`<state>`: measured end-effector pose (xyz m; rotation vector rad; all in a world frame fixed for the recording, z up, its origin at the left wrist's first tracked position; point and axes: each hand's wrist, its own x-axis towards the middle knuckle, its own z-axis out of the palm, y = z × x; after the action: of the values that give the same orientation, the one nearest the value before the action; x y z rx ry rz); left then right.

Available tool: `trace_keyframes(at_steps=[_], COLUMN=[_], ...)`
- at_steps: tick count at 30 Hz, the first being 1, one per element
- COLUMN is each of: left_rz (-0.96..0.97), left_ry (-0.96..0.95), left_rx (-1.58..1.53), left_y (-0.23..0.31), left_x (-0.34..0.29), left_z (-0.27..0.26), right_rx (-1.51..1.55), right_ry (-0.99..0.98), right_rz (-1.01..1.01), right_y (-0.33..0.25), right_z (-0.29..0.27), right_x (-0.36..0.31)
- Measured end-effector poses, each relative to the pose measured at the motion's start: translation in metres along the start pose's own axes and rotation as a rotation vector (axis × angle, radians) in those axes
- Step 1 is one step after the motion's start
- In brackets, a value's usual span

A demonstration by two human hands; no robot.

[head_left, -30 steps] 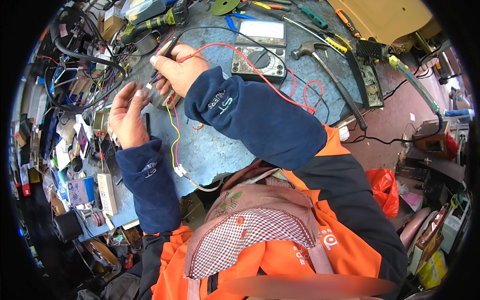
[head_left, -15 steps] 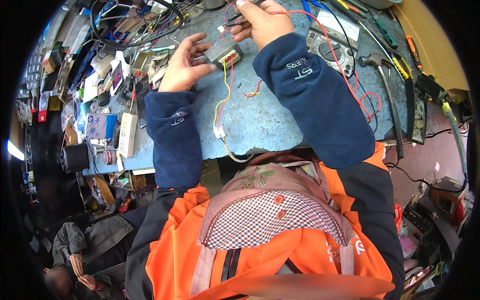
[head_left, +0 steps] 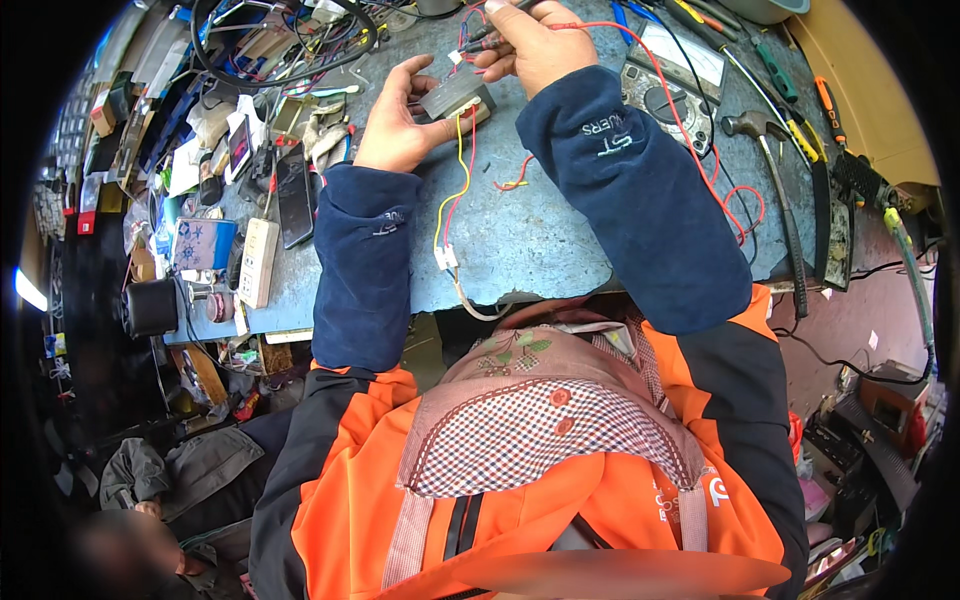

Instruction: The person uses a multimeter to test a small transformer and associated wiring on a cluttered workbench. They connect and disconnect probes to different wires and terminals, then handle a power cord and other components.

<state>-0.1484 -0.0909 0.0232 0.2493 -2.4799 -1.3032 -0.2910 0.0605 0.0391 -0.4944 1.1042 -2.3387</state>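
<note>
Left hand (head_left: 398, 125) is brought in against the grey box (head_left: 450, 95) since the frame half a second ago; right hand (head_left: 535, 45) is barely shifted, view is nudged slightly. Box is placed on the counter (head_left: 560, 220), between the hands, near the far side of the view. Its left end is held between left thumb, laid along the near side, and curled fingers. Right hand is narrowed in a pinch, with at least one dark probe (head_left: 482, 42) held; whether a second is gripped cannot be told. Probe tip is held right by the small white connector (head_left: 456, 58); contact cannot be confirmed. Red lead (head_left: 682, 125) is strung from right hand past the analog meter (head_left: 641, 95). For good contact, box is best kept pinned by the left hand, and metal is best met squarely, without neighbouring contacts being bridged. Fingers should be kept behind the probe's insulation. Yellow wire (head_left: 439, 215) and red wire (head_left: 474, 150), run from the box to the white plug (head_left: 445, 258), should be left slack, not tugged. Meter face should be left uncovered for reading.
</note>
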Motion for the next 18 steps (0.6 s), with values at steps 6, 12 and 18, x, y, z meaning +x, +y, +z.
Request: trace_keyframes(at_steps=[6,12,18], left_rz=[0.115,0.224,0.361], left_ry=[0.041,0.12,0.083], left_rx=[0.149,0.361,0.544], left_y=[0.002,0.002,0.001], left_x=[-0.001,0.002,0.005], left_z=[0.009,0.016,0.011], right_rx=[0.004,-0.01,-0.033], right_ry=[-0.004,0.019,0.007], right_rz=[-0.004,-0.018,-0.072], right_y=[-0.002,0.0,-0.006], right_z=[0.001,0.002,0.004], right_x=[-0.002,-0.002,-0.007])
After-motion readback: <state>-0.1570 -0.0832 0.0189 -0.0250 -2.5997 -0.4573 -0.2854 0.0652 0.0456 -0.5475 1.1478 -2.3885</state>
